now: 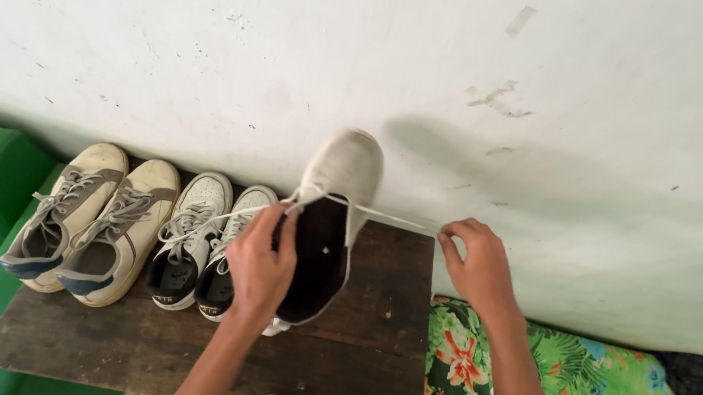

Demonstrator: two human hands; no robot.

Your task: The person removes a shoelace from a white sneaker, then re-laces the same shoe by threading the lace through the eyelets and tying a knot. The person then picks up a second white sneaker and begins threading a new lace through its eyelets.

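- Holding a white shoe [333,222] upright on the bench [370,348], the left hand [260,266] grips its side.
- Right hand [477,263] pinches the lace [393,218], pulled taut right of the shoe.
- Lacing looks barely begun; only the toe eyelets seem threaded.
- 4 other shoes [117,229] sit left of it.

No packages, labels, signs, screens visible (anywhere in view).

Your left hand [260,265] is raised in front of you, fingers curled in a closed grip. Your right hand [476,267] reaches out to the side, fingertips pinched together, forearm angled up from below.
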